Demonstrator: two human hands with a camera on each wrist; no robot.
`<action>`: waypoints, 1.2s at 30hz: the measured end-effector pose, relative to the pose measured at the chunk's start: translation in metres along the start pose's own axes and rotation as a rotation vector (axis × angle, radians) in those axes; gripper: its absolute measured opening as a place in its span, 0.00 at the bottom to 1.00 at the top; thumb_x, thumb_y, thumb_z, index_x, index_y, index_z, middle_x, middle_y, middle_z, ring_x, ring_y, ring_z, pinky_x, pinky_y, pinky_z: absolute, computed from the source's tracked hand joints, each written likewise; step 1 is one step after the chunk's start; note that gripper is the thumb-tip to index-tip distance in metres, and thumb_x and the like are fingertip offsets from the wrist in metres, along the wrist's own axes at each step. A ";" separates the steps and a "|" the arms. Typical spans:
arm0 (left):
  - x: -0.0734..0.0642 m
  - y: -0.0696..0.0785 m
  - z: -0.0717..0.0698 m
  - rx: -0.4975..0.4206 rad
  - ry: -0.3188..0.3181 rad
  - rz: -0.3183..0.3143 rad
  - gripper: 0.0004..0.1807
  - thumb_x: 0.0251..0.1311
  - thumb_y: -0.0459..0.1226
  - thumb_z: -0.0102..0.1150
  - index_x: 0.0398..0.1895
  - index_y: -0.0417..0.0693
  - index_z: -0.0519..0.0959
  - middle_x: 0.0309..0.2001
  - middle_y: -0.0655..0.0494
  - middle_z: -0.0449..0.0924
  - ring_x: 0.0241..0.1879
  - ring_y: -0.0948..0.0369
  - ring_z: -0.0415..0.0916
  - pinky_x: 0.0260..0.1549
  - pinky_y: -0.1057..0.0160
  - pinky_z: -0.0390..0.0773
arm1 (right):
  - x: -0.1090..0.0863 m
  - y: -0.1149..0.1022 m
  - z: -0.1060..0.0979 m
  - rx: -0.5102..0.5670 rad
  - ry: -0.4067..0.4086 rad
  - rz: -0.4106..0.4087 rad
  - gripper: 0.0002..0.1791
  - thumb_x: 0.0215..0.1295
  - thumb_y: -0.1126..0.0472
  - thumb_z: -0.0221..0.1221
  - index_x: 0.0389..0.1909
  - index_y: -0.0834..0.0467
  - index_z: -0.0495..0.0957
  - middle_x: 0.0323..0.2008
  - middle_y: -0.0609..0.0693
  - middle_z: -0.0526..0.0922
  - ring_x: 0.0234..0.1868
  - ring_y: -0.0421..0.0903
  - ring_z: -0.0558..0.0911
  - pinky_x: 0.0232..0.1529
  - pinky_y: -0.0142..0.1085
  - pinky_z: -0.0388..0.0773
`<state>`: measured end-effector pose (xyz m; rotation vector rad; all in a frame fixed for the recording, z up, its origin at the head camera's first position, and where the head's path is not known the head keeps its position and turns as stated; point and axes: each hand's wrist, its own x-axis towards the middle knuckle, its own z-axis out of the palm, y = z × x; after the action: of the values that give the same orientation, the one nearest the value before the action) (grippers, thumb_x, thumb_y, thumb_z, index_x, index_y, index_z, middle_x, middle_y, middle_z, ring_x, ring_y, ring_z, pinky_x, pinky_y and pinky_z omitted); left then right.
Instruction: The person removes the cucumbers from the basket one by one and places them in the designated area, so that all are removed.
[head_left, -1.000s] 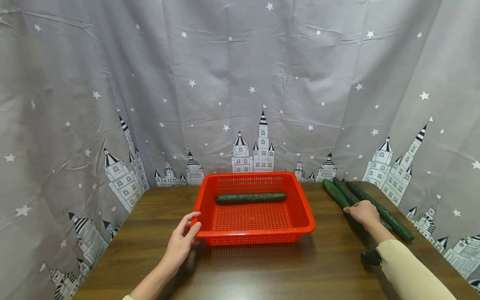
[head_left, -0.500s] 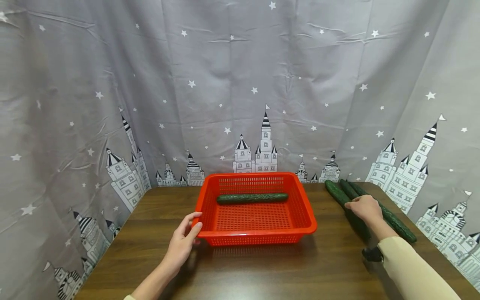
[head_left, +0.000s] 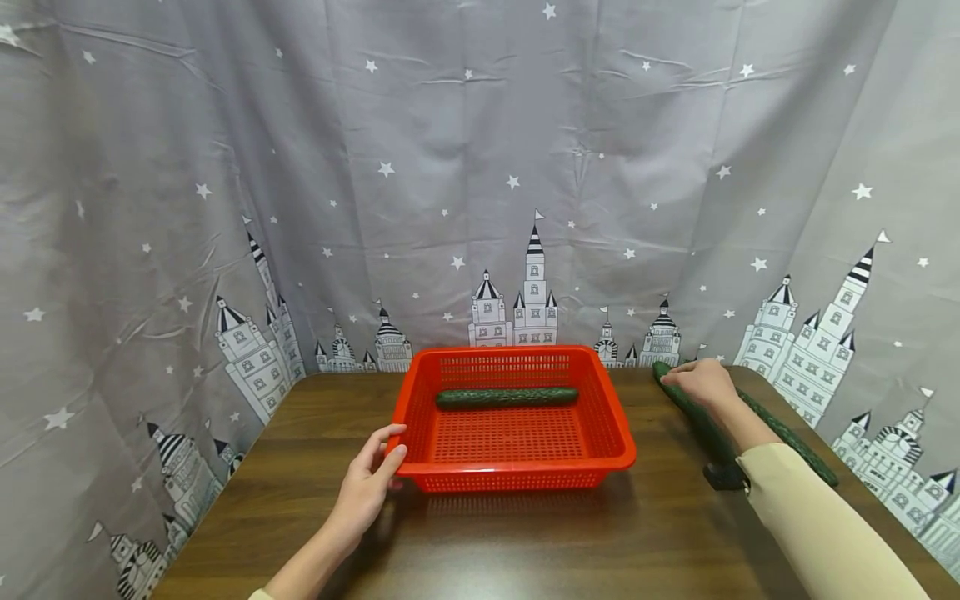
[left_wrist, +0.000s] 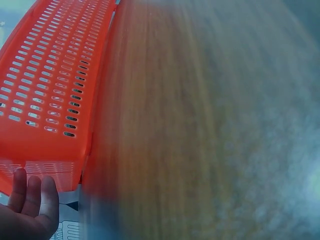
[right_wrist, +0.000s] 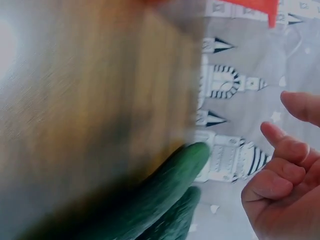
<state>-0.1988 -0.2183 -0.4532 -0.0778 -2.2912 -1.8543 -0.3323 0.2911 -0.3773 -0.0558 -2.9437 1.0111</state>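
Note:
A red plastic basket (head_left: 517, 465) stands mid-table with one cucumber (head_left: 507, 398) lying across its inside. At its near left corner, my left hand (head_left: 363, 487) holds the rim between thumb and fingers; the left wrist view shows fingertips against the end wall. Over the far ends of the cucumbers on the right hovers my right hand (head_left: 705, 385). Beneath it lie a cucumber (head_left: 693, 415) and, farther right, another cucumber (head_left: 798, 446). From the right wrist, thumb and forefinger stand apart with nothing between them, beside the tip of the nearest cucumber (right_wrist: 172, 175).
The brown wooden table (head_left: 525, 550) ends at the back against a grey curtain (head_left: 420, 167) printed with stars and castles. A black device (head_left: 723, 477) sits below the right wrist, close over the cucumbers.
My right hand has shifted away from me and slightly left, to the far ends of the cucumbers, now hiding the middle one. The left hand and basket stay put.

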 end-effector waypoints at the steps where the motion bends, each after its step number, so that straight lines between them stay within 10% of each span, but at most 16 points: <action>1: 0.000 0.000 0.000 -0.002 -0.002 -0.001 0.20 0.73 0.40 0.56 0.65 0.53 0.71 0.45 0.42 0.76 0.36 0.60 0.77 0.35 0.58 0.82 | 0.002 -0.005 0.000 0.008 -0.011 -0.011 0.27 0.68 0.51 0.60 0.56 0.68 0.80 0.65 0.74 0.69 0.65 0.73 0.68 0.63 0.61 0.70; 14: -0.001 0.003 0.001 -0.020 -0.006 -0.025 0.20 0.72 0.39 0.57 0.65 0.53 0.72 0.46 0.42 0.77 0.36 0.60 0.77 0.36 0.58 0.82 | 0.025 -0.058 0.005 0.083 -0.147 -0.109 0.23 0.61 0.52 0.65 0.50 0.65 0.85 0.56 0.65 0.82 0.62 0.65 0.76 0.62 0.54 0.74; 17: 0.000 0.002 0.000 -0.028 -0.005 -0.026 0.20 0.71 0.39 0.58 0.64 0.54 0.73 0.46 0.41 0.77 0.36 0.60 0.78 0.37 0.57 0.83 | 0.029 -0.067 0.007 0.110 -0.178 -0.093 0.25 0.60 0.51 0.67 0.52 0.65 0.84 0.34 0.55 0.86 0.40 0.56 0.83 0.45 0.45 0.82; 22: 0.002 0.000 -0.002 -0.043 0.012 -0.030 0.19 0.70 0.38 0.59 0.63 0.53 0.75 0.46 0.38 0.78 0.36 0.59 0.78 0.37 0.58 0.83 | 0.038 -0.083 0.012 0.136 -0.226 -0.107 0.25 0.61 0.52 0.67 0.54 0.63 0.83 0.17 0.39 0.69 0.15 0.39 0.58 0.20 0.33 0.61; 36: 0.003 0.004 0.005 0.016 0.012 -0.015 0.20 0.70 0.41 0.59 0.64 0.54 0.73 0.45 0.43 0.78 0.36 0.61 0.77 0.34 0.58 0.82 | 0.064 -0.121 0.038 0.311 -0.371 -0.111 0.26 0.60 0.56 0.68 0.58 0.64 0.81 0.10 0.40 0.61 0.11 0.37 0.53 0.16 0.30 0.57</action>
<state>-0.2015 -0.2132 -0.4499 -0.0475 -2.3042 -1.8387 -0.4003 0.1757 -0.3319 0.3330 -3.0064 1.5983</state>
